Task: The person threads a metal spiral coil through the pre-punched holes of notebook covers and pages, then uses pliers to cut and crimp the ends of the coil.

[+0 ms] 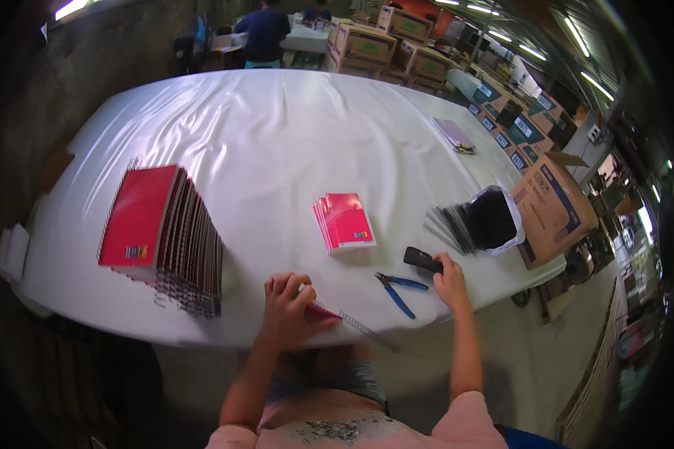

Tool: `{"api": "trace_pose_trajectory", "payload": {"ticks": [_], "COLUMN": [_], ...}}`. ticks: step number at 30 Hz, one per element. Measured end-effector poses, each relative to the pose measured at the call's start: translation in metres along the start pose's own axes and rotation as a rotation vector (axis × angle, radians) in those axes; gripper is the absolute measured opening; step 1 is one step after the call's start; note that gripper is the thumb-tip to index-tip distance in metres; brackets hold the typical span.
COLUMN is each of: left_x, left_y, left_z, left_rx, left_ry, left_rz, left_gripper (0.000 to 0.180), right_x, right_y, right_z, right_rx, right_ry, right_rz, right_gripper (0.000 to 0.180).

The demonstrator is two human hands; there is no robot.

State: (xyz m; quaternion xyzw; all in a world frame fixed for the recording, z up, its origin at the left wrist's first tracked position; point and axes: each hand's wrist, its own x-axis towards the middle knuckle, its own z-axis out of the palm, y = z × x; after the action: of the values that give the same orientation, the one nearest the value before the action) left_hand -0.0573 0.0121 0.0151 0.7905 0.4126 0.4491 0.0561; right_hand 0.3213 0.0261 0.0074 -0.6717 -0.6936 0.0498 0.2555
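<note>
My left hand (287, 308) is closed on a small red notebook (320, 313) held edge-up at the table's near edge. A thin wire spiral coil (367, 331) trails from the notebook toward the lower right. My right hand (449, 278) is closed around one end of a black hand-sized object (421, 260) on the table; its kind is unclear. Between my hands lie blue-handled cutting pliers (398, 290), jaws parted. Farther in is a small pile of red booklets (344, 221). A tall stack of red spiral-bound notebooks (138, 217) stands on the left.
Black spiral coils (494, 218) spill from a white bag at the right, beside an open cardboard box (553, 209). A purplish pile of papers (453, 135) lies at the far right of the white-covered table (269, 150). Stacked cartons (363, 45) and people at other tables are beyond.
</note>
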Motion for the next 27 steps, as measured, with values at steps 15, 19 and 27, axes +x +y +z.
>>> {"api": "trace_pose_trajectory", "payload": {"ticks": [15, 19, 27], "left_x": [0.005, 0.015, 0.055], "left_y": [0.005, -0.027, -0.001], "left_z": [0.005, 0.019, 0.033], "left_rx": [-0.063, 0.002, -0.112], "left_ry": [-0.062, -0.074, -0.151], "left_rz": [-0.074, 0.043, 0.073], "left_gripper": [0.057, 0.063, 0.064], "right_x": [-0.003, 0.034, 0.014], "right_y": [-0.048, 0.027, -0.089], "right_z": [-0.045, -0.056, 0.048], "right_rx": [0.047, 0.528, 1.563], "right_ry": [0.784, 1.060, -0.258], "right_rz": [-0.133, 0.191, -0.055], "right_gripper": [0.043, 0.046, 0.037]}}
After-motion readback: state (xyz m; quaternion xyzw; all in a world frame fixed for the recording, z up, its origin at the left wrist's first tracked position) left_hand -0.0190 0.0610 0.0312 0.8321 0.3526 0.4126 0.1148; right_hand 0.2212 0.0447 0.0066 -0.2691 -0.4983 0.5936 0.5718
